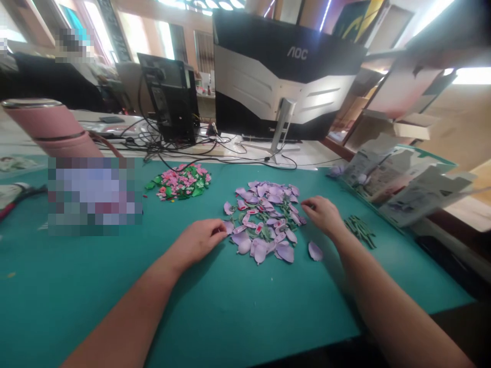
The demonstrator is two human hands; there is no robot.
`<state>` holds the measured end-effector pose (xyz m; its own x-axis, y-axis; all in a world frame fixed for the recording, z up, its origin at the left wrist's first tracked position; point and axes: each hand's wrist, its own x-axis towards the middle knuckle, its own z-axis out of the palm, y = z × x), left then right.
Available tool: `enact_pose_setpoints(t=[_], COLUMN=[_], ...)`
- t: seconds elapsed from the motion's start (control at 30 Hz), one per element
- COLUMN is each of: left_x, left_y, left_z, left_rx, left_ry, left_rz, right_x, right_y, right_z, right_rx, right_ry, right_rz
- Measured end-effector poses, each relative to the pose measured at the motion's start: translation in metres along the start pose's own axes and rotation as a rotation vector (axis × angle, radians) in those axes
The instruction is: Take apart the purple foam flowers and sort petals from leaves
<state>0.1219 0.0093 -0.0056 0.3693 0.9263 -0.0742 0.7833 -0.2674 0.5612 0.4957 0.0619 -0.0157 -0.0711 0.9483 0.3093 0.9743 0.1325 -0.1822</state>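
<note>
Left hand [207, 236], fingers nearly together, and right hand [321, 213], fingers curled close, flank petal pile [268, 217]; monitor [284, 76] beyond.

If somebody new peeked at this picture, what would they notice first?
Probably the heap of light purple petal pieces in the middle of the green tabletop, with the left hand and right hand at its sides. Next might come the big black-and-silver monitor behind it, its back facing us, and the bright pink-and-green pile farther left.
</note>
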Motion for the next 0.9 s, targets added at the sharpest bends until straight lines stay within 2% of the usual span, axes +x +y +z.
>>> enact_pose_setpoints(t=[0.13, 0.3, 0.63, 0.77, 0.9], left_x=[0.0, 0.0, -0.002, -0.001, 0.0], left_y=[-0.001, -0.001, 0.001, 0.001, 0.001], left_z=[0.001, 0.003, 0.004, 0.005, 0.005], left_rx=[-0.017, -0.016, -0.001, 0.004, 0.008], left_ry=[0.007, 0.019, 0.02, 0.023, 0.022], left_rz=[0.021, 0.048, 0.066, 0.067, 0.061], right_x=[0.02, 0.034, 0.043, 0.044, 0.047], right_y=[-0.038, -0.058, -0.065, -0.061, -0.059], right_z=[0.012, 0.023, 0.031, 0.032, 0.035], right_rx=[-0.111, -0.2, -0.311, -0.299, -0.245], right_ry=[-0.118, -0.145, -0.208, -0.232, -0.263], right_rz=[-0.087, -0.077, -0.055, -0.046, -0.096])
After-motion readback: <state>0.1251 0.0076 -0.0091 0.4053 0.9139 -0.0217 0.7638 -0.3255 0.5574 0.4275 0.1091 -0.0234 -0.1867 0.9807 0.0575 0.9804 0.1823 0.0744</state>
